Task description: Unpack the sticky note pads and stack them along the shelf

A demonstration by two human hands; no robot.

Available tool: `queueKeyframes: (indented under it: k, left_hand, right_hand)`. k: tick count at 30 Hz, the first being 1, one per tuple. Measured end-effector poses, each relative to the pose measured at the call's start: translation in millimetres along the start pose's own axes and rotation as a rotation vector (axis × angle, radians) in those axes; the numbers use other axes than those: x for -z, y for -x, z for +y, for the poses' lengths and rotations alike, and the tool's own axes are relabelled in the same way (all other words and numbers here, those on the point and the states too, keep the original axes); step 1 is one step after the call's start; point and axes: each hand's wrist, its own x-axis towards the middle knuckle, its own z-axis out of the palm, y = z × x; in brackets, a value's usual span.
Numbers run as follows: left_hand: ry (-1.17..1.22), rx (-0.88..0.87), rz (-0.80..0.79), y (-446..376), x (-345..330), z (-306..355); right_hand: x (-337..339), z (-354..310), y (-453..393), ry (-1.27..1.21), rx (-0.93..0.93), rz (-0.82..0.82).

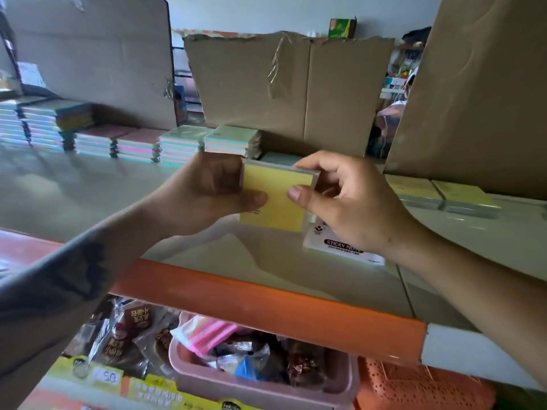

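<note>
1. A yellow sticky note pad is held upright above the shelf, between both hands, near the middle of the view.
2. Left hand: the grip is clamped on the pad's left edge, with the thumb laid across the yellow face and the fingers hidden behind it.
3. Right hand: the grip is clamped on the pad's right edge; the thumb is pressed on the face, and the index finger is hooked over the upper right corner.
4. A white label card printed "STICKY NOTE" is seen flat on the shelf, just below the right hand and partly covered by it.
5. Pastel pad stacks are lined up along the back of the shelf, to the left of the held pad; taller stacks are noted further left.
6. Yellow wrapped pads are seen lying flat on the right of the shelf, well apart from the held pad.
7. Cardboard sheets are propped upright behind the stacks.
8. The shelf's front edge is bounded by an orange rail; below it, a pink tray of wrapped snacks is recorded.
</note>
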Motion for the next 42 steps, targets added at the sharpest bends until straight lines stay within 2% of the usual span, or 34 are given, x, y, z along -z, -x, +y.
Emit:
queueKeyframes:
  k: [3, 8, 12, 15, 19, 24, 28, 31, 34, 38, 42]
  left_hand:
    - [0.026, 0.005, 0.018, -2.2, 1.1, 1.5]
    - [0.069, 0.040, 0.046, -2.7, 4.0, 1.6]
    - [0.076, 0.075, 0.036, -1.6, 3.3, 1.5]
    - [0.034, 0.066, 0.029, 0.5, 6.0, -2.1]
    - [-0.372, -0.083, -0.028, 6.7, 10.7, -3.6]
    - [-0.479, -0.144, -0.022, 6.3, 9.8, -5.0]
    - [-0.476, -0.131, -0.024, 6.7, 9.0, -3.6]
    - [-0.485, -0.091, -0.025, 6.6, 8.1, -6.0]
    - [-0.534, 0.017, -0.018, 4.7, 10.7, -12.4]
    - [-0.516, 0.091, -0.075, 3.0, 14.2, -17.6]
    - [-0.523, 0.083, -0.116, 2.7, 14.5, -17.9]
  right_hand:
    - [0.4, -1.0, 4.7, 0.042, 0.017, 0.024]
    - [-3.4, -3.0, 6.5, 0.407, 0.188, -0.043]
    - [-7.6, -7.7, 5.7, 0.538, 0.178, -0.033]
    - [-7.1, -7.7, 5.7, 0.482, 0.173, -0.022]
    - [-5.3, -5.7, 6.5, 0.367, 0.172, -0.004]
    - [-1.6, -5.9, 9.4, 0.269, 0.149, -0.042]
    - [-1.3, -9.1, 10.3, 0.277, 0.126, -0.071]
    - [9.3, -11.5, 9.7, 0.308, 0.044, -0.189]
    - [38.1, -12.5, 7.6, 0.301, -0.162, -0.392]
    - [62.2, -8.2, 8.1, 0.453, -0.286, -0.596]
    - [60.3, -4.8, 7.4, 0.448, -0.306, -0.650]
